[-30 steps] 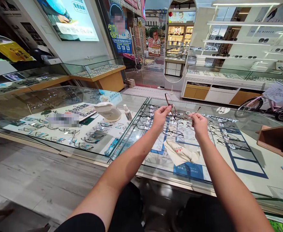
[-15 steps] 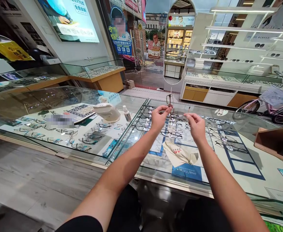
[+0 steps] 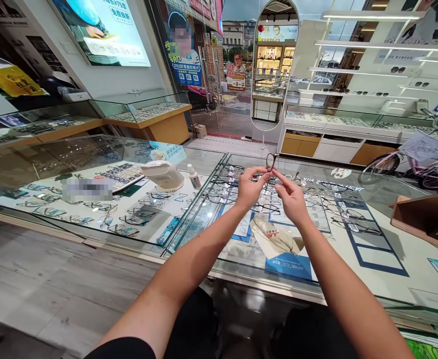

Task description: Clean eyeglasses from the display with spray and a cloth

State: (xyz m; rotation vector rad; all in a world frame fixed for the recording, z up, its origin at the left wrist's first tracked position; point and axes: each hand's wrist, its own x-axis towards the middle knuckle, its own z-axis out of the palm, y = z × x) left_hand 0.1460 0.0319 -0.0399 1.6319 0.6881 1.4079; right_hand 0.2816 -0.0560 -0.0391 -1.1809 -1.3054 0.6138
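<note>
A pair of eyeglasses (image 3: 271,160) is held up over the glass counter, turned so that one lens rim shows most plainly. My left hand (image 3: 252,187) pinches the frame between thumb and fingers. From the other side, my right hand (image 3: 291,199) is closed, with its fingertips meeting the same frame. A thin dark tip (image 3: 297,175) sticks up behind the right fingers; whether that hand holds it cannot be made out. Below the hands lies a crumpled beige cleaning cloth (image 3: 273,237) with red print. Dark-framed glasses (image 3: 266,208) are beneath the left hand.
The glass display counter (image 3: 200,259) runs across in front of me, with rows of spectacles in it. To the left are a spray bottle (image 3: 194,177), a white device (image 3: 162,174) and a keyboard (image 3: 123,174). A brown box (image 3: 424,224) stands at right.
My right hand has moved left and come up to the eyeglasses; it was apart from them before. The eyeglasses have turned and shifted slightly right in my left hand.
</note>
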